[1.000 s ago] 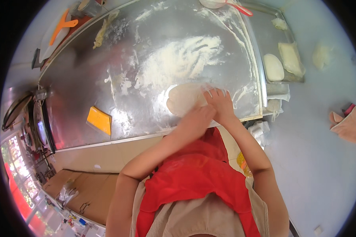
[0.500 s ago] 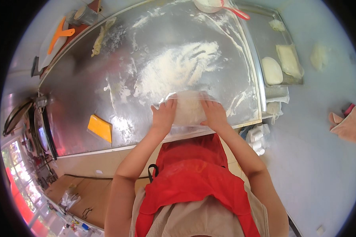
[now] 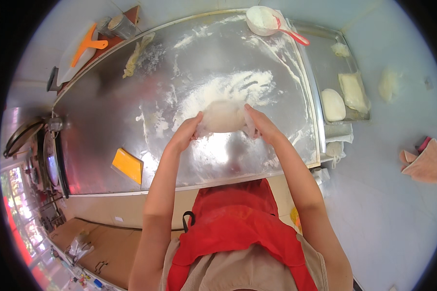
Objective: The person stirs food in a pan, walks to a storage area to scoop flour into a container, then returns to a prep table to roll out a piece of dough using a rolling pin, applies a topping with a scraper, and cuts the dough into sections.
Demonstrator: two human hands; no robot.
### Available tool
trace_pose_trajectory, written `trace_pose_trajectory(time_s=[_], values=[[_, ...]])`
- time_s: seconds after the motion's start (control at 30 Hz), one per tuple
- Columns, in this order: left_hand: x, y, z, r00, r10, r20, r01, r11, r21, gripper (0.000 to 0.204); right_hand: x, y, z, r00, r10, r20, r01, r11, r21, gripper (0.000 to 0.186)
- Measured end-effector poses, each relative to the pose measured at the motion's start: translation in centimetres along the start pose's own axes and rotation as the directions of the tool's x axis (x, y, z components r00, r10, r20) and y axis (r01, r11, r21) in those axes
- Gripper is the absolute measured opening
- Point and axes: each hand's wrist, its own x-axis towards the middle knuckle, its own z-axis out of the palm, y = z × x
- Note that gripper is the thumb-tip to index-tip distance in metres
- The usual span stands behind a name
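Note:
A pale, rounded slab of dough [image 3: 223,116] is held above the steel worktop [image 3: 107,111], with thin clear plastic gathered at both its sides. My left hand [image 3: 187,131] is closed on the left end of the plastic. The right end is gripped by my right hand [image 3: 261,124], its thumb side against the dough's edge. The fingers of both hands are partly hidden by plastic and dough. Loose white flour [image 3: 247,87] lies spread on the steel just beyond the dough.
A yellow scraper [image 3: 127,165] lies at the near left. Along the far left edge is a dough strip [image 3: 136,56]. A white bowl of flour [image 3: 261,21] with a red-handled scoop [image 3: 294,37] stands at the far right. Beside the table, a metal tray [image 3: 320,53] carries dough pieces [image 3: 333,105].
Both hands have raised the dough from the table's near edge and carried it farther in over the worktop. The hands have moved apart to its two ends. The view has tilted slightly.

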Motion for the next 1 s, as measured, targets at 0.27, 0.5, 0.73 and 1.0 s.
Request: trace_pose_trajectory(time_s=[0.27,0.5,0.73,1.0], values=[[2.1,-0.9,-1.2,0.936,0.277,-0.216,-0.132,0.846,0.516,0.026,3.8,-2.2,0.9,0.733,-0.644,-0.220,0.314,0.606,-0.731,0.034],[-6.0,7.2,2.0,0.831,0.546,-0.109,-0.553,0.832,-0.046,0.026,-2.4,-11.3,5.6,0.671,-0.674,-0.309,0.533,0.728,-0.431,0.022],[-7.2,6.5,2.3,0.838,0.478,-0.264,-0.524,0.840,-0.141,0.022,-5.8,-12.7,7.8,0.592,-0.780,-0.202,0.702,0.623,-0.345,0.023],[-8.6,7.9,8.0,0.682,0.730,0.046,-0.710,0.676,-0.198,0.018,-4.0,-7.7,3.7,0.266,-0.941,-0.208,0.595,0.330,-0.733,0.021]])
